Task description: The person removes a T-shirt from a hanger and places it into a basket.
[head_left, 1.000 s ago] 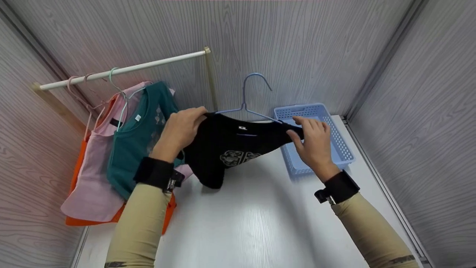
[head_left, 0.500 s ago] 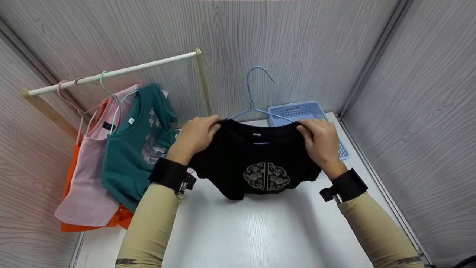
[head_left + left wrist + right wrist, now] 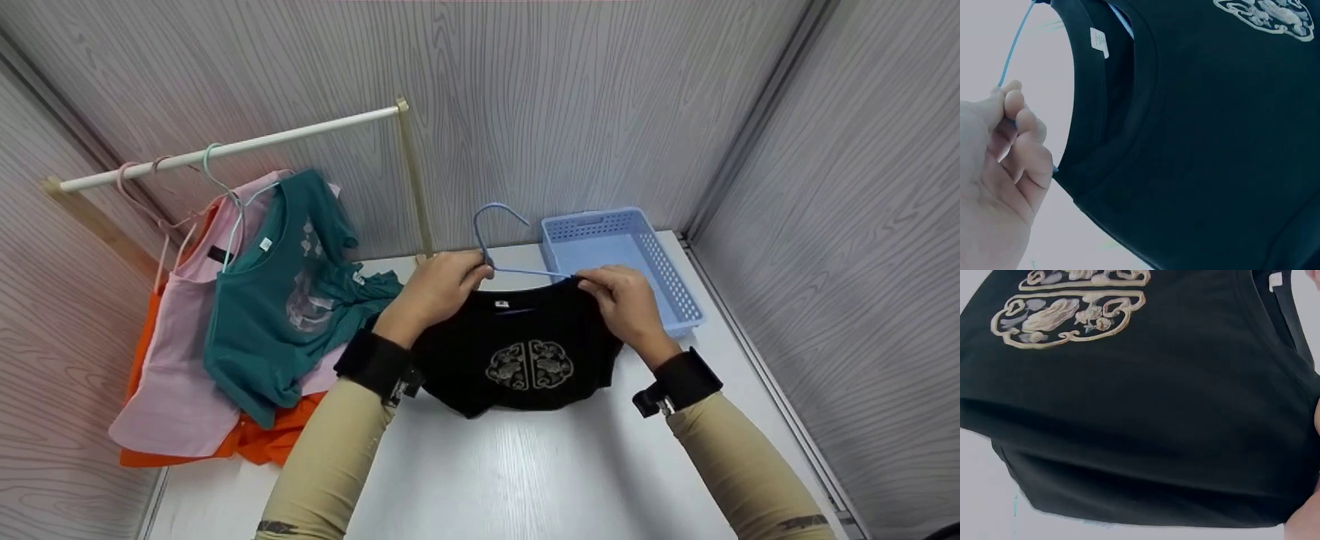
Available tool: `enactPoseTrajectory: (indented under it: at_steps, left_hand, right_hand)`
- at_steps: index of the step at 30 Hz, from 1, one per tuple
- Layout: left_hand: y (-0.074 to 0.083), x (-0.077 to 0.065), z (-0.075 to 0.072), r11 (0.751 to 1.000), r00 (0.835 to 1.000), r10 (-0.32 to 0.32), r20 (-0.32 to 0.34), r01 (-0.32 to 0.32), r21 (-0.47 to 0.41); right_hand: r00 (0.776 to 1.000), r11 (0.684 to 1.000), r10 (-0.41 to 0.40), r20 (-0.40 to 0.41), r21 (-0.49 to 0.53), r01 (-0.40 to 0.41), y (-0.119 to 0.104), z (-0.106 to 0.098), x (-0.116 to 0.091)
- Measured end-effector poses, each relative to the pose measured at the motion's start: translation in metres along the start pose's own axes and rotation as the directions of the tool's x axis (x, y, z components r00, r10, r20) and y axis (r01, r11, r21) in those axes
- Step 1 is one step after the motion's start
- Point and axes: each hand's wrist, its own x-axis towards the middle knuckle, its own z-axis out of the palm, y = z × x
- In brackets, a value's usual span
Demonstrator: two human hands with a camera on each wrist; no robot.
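A black T-shirt (image 3: 465, 367) with a pale embroidered emblem hangs on a blue hanger (image 3: 529, 271) over the white table. My left hand (image 3: 442, 289) pinches the hanger just below its hook, with thumb and fingers curled round the wire. In the left wrist view, the fingers (image 3: 1030, 140) sit beside the neckline, and the hanger wire runs out above and below them. At the shirt's right shoulder, my right hand (image 3: 626, 307) pinches the cloth at the hanger's end. The right wrist view is mostly filled by the shirt front (image 3: 1145, 399); that hand shows only at the edge.
On the left, a rack with a white rail (image 3: 300, 133) carries a teal shirt (image 3: 255, 315), a pink garment (image 3: 184, 360) and an orange one (image 3: 277, 435). A blue perforated basket (image 3: 671, 277) stands at the back right. Grey wood-grain walls enclose the table.
My left hand has let go of the shirt's left shoulder and moved right onto the hanger below the hook. The shirt has come down a little, while the right hand keeps its shoulder.
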Motion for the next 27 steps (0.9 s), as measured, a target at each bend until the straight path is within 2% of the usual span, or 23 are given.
enactPoseTrajectory:
  at_steps: [4,8,13,17,27]
  left_hand:
    - [-0.005,-0.007,0.002,0.998,0.999,-0.001,0.032,-0.001,0.06]
    - [-0.016,-0.018,0.001,0.992,1.0,0.002,0.029,-0.005,0.122]
    - [-0.026,-0.025,-0.003,0.991,1.0,0.007,0.021,-0.01,0.131]
    - [-0.028,-0.027,-0.005,0.994,0.999,0.014,0.041,-0.018,0.112]
    - [-0.021,-0.027,-0.01,0.999,0.999,0.032,0.039,-0.033,0.029]
  right_hand:
    - [0.997,0.998,0.015,0.071,-0.057,-0.011,0.008,-0.004,-0.003]
    - [0.997,0.993,0.019,0.077,-0.121,-0.01,0.023,-0.014,-0.009]
    - [0.996,0.984,0.031,0.086,-0.179,-0.015,0.039,-0.02,-0.019]
    - [0.996,0.973,0.07,0.056,-0.225,-0.056,0.043,-0.02,-0.023]
    - [0.99,0.988,0.139,0.034,-0.076,-0.136,0.037,-0.003,-0.025]
